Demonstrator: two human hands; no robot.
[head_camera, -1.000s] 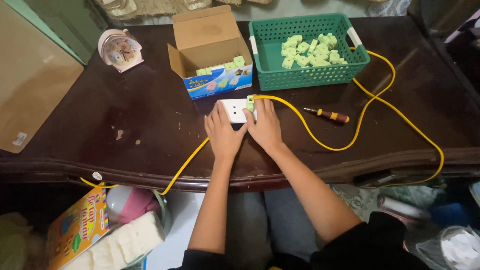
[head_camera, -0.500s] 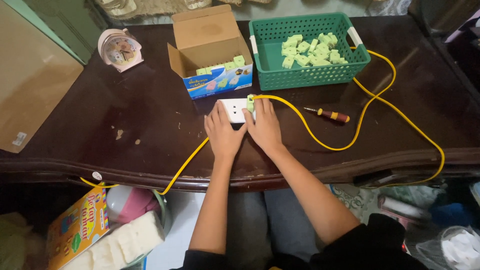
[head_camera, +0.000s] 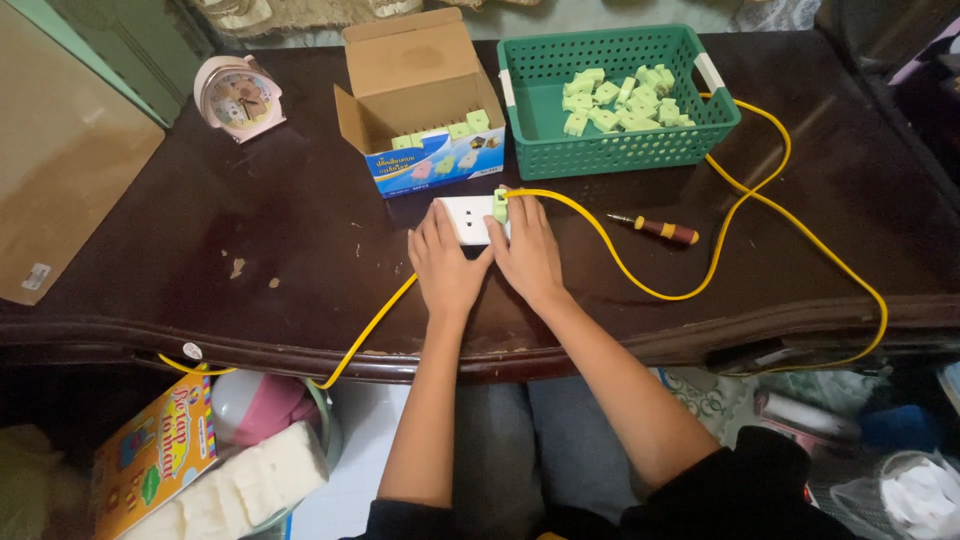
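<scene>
A white socket block (head_camera: 466, 218) lies flat on the dark wooden desk (head_camera: 200, 250), just in front of an open cardboard box (head_camera: 420, 100), with a small light-green plug (head_camera: 500, 204) seated at its right end and a yellow cable (head_camera: 650, 285) running out from that plug in loops across the desk. The left hand (head_camera: 445, 265) rests palm down on the near left part of the block, its fingers (head_camera: 430, 228) spread slightly and laid flat, touching rather than gripping. The right hand (head_camera: 527, 252) covers the block's right end, fingers together and pressed against the plug and the block's edge; whether the thumb is hooked underneath cannot be seen. To do this pressing well, it seems wise to let the left hand pin the block so it cannot slide toward the box, while the right pushes the plug straight in along the block's face, not at a slant, and keeps the cable's first bend loose. A screwdriver (head_camera: 660, 230) with a red and yellow handle lies just right of the right hand, inside a loop of the cable. Behind it stands a green plastic basket (head_camera: 530, 150) holding many more light-green plugs, and a few sit in the cardboard box as well. A pink alarm clock (head_camera: 238, 98) rests at the far left of the desk, well apart.
</scene>
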